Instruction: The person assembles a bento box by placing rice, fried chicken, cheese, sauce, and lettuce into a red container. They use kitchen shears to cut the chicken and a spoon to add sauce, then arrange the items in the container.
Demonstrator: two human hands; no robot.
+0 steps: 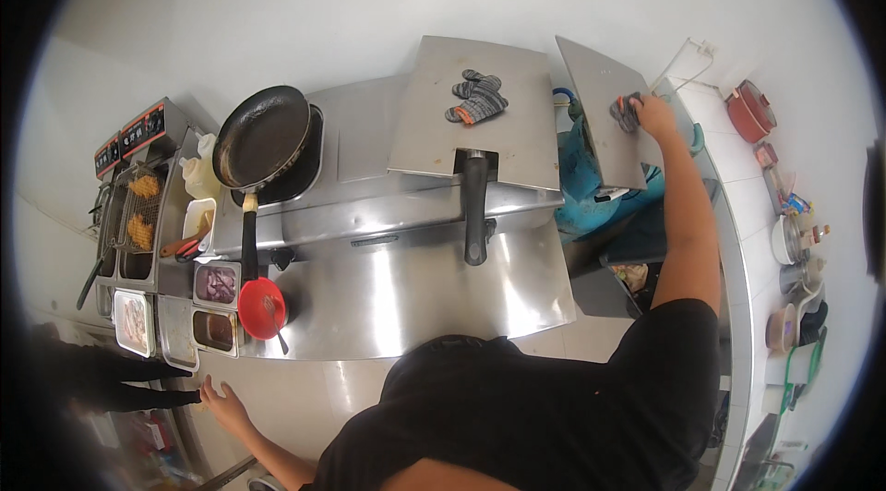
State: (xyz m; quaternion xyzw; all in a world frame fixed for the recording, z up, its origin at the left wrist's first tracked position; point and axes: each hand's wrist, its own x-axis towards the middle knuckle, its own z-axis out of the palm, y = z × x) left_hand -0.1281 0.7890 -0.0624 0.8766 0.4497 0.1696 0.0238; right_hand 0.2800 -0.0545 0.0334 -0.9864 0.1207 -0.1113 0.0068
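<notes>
My right hand (657, 116) is at the far right, its fingers closed on a grey knit glove (625, 111) with an orange cuff. Behind that glove stands a tilted steel panel (591, 113); whether the hand also grips the panel cannot be made out. A second grey glove (478, 98) lies on a steel cover (425, 122) over the counter. From the cover's front notch sticks a black pan handle (475, 209); its pan is hidden beneath. Low on the left, my left hand (224, 404) hangs empty with fingers apart, below the steel food trays (177, 334).
A black frying pan (263, 136) sits left on the steel counter (369, 126). Further left is a fryer with a basket of fried food (143, 205). A red bowl (262, 308) holds a spoon. Blue gas cylinders (586, 214) stand at right; pots line the tiled ledge (743, 186).
</notes>
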